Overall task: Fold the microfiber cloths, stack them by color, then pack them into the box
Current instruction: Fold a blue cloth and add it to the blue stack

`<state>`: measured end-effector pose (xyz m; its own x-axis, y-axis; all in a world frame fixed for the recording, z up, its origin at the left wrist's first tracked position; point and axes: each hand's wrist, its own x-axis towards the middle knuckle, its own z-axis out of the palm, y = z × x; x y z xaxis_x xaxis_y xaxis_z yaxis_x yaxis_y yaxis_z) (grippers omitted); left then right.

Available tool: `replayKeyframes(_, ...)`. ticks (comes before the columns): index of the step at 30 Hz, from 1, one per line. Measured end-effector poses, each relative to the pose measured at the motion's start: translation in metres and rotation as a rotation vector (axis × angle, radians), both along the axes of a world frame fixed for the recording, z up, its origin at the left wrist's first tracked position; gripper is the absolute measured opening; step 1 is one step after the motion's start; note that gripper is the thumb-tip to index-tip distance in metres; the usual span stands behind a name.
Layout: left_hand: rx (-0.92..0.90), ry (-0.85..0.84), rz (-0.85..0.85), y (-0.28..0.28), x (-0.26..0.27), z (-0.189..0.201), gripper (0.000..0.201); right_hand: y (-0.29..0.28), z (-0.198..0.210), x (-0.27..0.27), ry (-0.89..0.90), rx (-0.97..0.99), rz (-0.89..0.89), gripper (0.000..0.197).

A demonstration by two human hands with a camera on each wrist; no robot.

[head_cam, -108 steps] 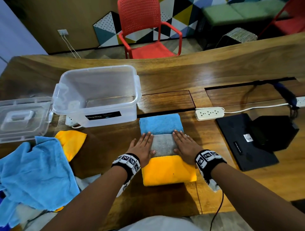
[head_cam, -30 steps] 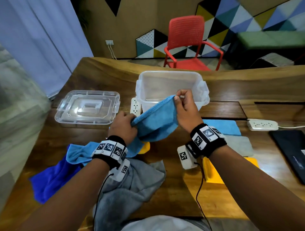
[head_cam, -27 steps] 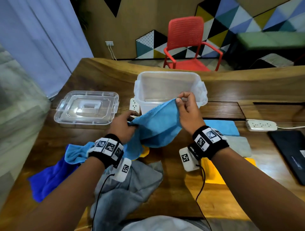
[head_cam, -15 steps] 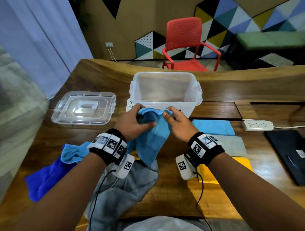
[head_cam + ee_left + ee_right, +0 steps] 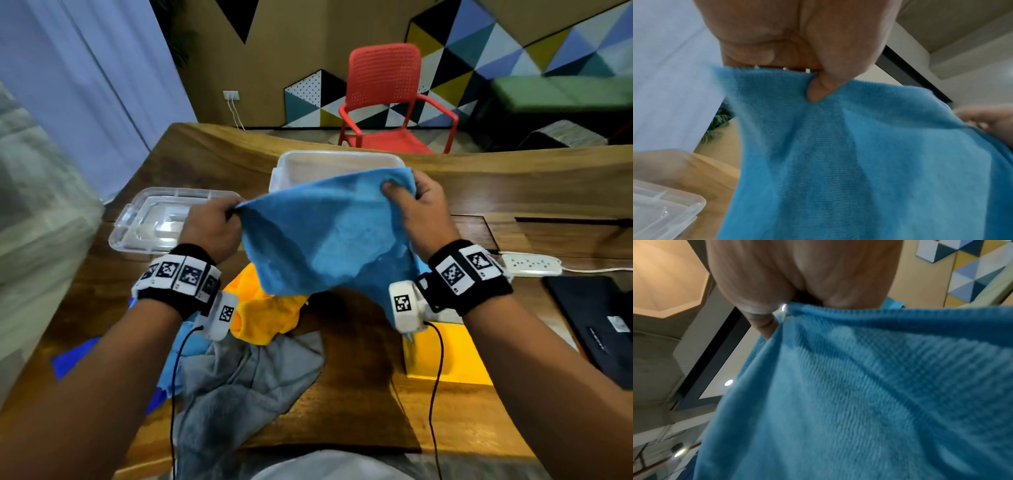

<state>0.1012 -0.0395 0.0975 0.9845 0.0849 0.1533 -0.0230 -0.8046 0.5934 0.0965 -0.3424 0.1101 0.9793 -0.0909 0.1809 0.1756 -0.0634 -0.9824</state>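
Observation:
A light blue cloth [image 5: 329, 236] hangs spread in the air between my hands, in front of the clear plastic box [image 5: 318, 163]. My left hand [image 5: 219, 224] pinches its left top corner, and my right hand [image 5: 409, 198] grips its right top corner. In the left wrist view my left hand [image 5: 813, 84] pinches the blue cloth [image 5: 859, 162] at its top edge. The right wrist view shows my right hand [image 5: 777, 316] curled on the blue cloth [image 5: 859, 394]. Below lie a crumpled yellow cloth [image 5: 263, 315], a grey cloth [image 5: 246, 387] and a dark blue cloth [image 5: 75, 356]. A folded yellow cloth [image 5: 455, 356] lies at the right.
The clear box lid [image 5: 161, 219] lies on the wooden table [image 5: 212, 150] at the left. A white power strip [image 5: 531, 268] and a black flat device [image 5: 596, 322] sit at the right. A red chair [image 5: 387, 99] stands beyond the table's far edge.
My hands have moved apart and upward, spreading the light blue cloth out flat between them. Half a second ago they were close together with the cloth bunched.

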Motion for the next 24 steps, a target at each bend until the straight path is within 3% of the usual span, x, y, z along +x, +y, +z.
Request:
replayKeyframes(5, -0.072, -0.145, 0.12, 0.023, -0.007, 0.017, 0.02, -0.018, 0.01, -0.007, -0.109, -0.076, -0.127, 0.013)
replayKeyframes(10, -0.286, -0.329, 0.129, 0.035, -0.012, 0.044, 0.01, -0.024, 0.019, -0.012, -0.195, 0.066, -0.2, 0.008)
replayKeyframes(16, -0.406, -0.512, 0.112, 0.034, -0.011, 0.079, 0.025, -0.02, 0.037, -0.011, -0.293, 0.133, -0.226, 0.017)
replayKeyframes(18, -0.37, -0.488, 0.091, 0.035, 0.0, 0.071, 0.026, -0.018, 0.033, -0.01, -0.265, 0.068, -0.226, 0.024)
replayKeyframes(21, -0.289, -0.32, 0.012, 0.034, 0.018, 0.039, 0.015, -0.018, 0.009, 0.0, -0.096, -0.075, -0.257, 0.031)
replayKeyframes(24, -0.231, -0.216, -0.002, 0.039, 0.033, 0.004, 0.015, -0.027, -0.026, 0.015, 0.052, -0.186, -0.339, 0.027)
